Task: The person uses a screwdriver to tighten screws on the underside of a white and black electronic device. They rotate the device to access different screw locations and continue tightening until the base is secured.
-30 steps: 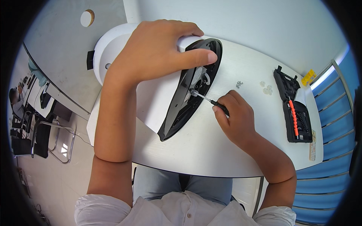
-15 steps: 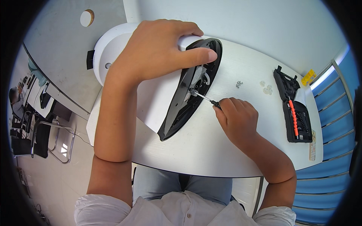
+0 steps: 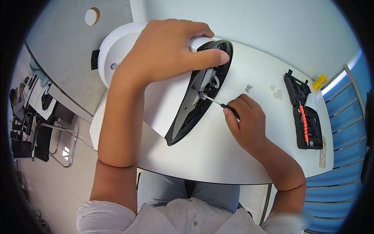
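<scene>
A white appliance [image 3: 163, 105] lies tilted on the table, its black-rimmed underside [image 3: 183, 124] facing right. My left hand [image 3: 167, 50] grips its upper end, the thumb across the black rim and the other fingers over the white housing. In my right hand [image 3: 247, 121] is a screwdriver [image 3: 214, 100], its black handle between thumb and fingers. The metal shaft points left into the underside, where the tip meets a small part near the middle. Whether the tip sits in a screw is too small to tell. Behind my left forearm is a round white basin-like part [image 3: 113, 50].
Several small metal screws [image 3: 248, 88] and a few whitish translucent bits [image 3: 277, 93] lie on the white table [image 3: 218, 163]. An open black tool case [image 3: 309, 128] with an orange flexible shaft [image 3: 304, 123] stands at the right. Beside it are a pale remote control [image 3: 323, 154] and a yellow packet [image 3: 319, 82].
My right fingers have shifted on the screwdriver: the index finger is raised and more of the handle shows. The tip stays at the same part. My left hand keeps its hold.
</scene>
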Available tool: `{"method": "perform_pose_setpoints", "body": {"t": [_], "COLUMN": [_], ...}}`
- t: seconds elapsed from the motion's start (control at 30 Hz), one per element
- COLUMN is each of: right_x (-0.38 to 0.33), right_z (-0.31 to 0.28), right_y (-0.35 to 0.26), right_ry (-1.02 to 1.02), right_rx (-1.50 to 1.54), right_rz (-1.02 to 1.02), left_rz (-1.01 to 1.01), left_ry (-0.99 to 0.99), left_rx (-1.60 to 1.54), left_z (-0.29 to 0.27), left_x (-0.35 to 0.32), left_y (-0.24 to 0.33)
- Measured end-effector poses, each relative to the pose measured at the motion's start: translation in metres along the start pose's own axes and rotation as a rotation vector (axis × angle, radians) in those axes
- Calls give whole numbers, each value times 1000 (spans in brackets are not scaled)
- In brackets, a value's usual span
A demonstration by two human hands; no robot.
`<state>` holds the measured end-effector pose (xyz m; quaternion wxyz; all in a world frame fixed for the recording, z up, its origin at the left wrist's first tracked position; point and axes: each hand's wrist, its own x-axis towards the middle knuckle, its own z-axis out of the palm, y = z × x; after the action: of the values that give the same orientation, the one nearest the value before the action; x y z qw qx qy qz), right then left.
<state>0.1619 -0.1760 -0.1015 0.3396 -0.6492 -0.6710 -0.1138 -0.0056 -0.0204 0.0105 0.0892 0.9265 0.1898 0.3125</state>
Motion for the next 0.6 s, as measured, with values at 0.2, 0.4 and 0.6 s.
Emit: {"method": "perform_pose_setpoints", "body": {"t": [0.2,0.4,0.6], "right_x": [0,-2,0], "right_z": [1,2,2], "right_y": [1,-1,1], "right_ry": [66,-36,-2], "right_rx": [-34,6,52], "right_rz": [-112,-1,15], "left_rz": [4,13,10], "left_ry": [3,14,24], "left_rx": [4,4,15], "left_z": [1,1,2], "left_x": [0,0,0], "left_y": [-1,-1,-1]}}
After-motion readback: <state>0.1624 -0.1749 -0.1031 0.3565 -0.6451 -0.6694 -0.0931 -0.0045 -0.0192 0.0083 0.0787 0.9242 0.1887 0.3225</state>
